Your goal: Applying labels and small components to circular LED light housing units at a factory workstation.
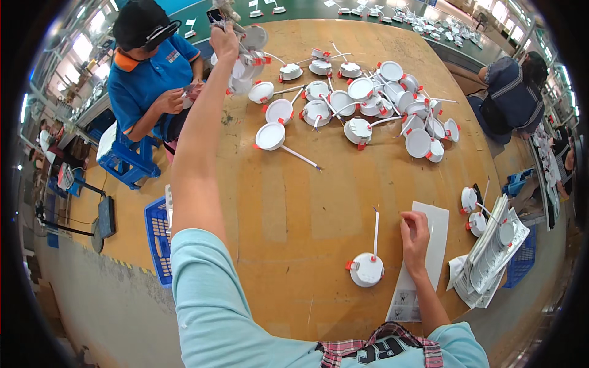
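My left arm reaches far out to the upper left. My left hand (224, 43) is closed beside a cluster of white round downlights (253, 38); a small dark object (215, 16) shows at its fingertips, and what it grips is unclear. My right hand (415, 239) rests with curled fingers over a white label sheet (434, 248) on the table; anything between its fingertips is too small to tell. Left of that hand, one white downlight (367, 270) with red clips lies back side up, its white cable pointing away from me.
A heap of downlights (360, 89) covers the far middle of the wooden table (294, 202). At right lie stacked label sheets (491, 264) with downlights around them. Blue baskets (157, 240) stand at the sides. A co-worker (153, 73) sits at left; another person (512, 92) is at right.
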Tool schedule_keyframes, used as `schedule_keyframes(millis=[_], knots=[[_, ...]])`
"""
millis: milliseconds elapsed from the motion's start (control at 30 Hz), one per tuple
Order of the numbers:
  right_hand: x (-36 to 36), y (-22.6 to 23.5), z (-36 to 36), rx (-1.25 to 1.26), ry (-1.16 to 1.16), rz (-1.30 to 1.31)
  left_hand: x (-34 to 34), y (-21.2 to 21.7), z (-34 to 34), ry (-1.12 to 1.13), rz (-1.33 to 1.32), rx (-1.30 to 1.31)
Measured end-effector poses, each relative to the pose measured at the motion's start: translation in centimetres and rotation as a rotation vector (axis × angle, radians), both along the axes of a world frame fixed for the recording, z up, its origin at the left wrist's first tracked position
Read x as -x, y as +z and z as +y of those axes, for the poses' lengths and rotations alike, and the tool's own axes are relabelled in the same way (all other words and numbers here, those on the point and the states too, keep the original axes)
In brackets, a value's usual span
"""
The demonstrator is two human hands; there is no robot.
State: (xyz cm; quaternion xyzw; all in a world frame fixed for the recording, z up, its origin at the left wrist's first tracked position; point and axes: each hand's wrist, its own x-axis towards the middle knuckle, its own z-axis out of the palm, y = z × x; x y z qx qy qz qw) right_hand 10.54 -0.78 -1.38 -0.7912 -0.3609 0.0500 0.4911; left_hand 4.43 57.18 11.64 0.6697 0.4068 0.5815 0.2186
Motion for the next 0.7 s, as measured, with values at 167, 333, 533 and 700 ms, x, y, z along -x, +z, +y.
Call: schedule_keyframes(millis=[167, 333, 533, 700], knots=[[-0.2, 0.3, 0.1, 0.039, -0.018, -0.001, -3.2, -1.9, 3.0, 0.088, -0.084, -0.021], [0.0, -0.1, 0.5, 0.048, -0.025, 0.011, -3.2, -2.8, 4.6, 0.060, -0.111, 0.049], [-0.3, 0.4, 0.0, 0.057, -0.012, 0.021, -3.8, -4.2, 4.5, 0.035, -0.163, -0.009], [-0.2, -0.1, 0.4, 0.044, -0.001, 0.020, -2.9, -4.8, 4.6, 0.049, -0.133, -0.005]])
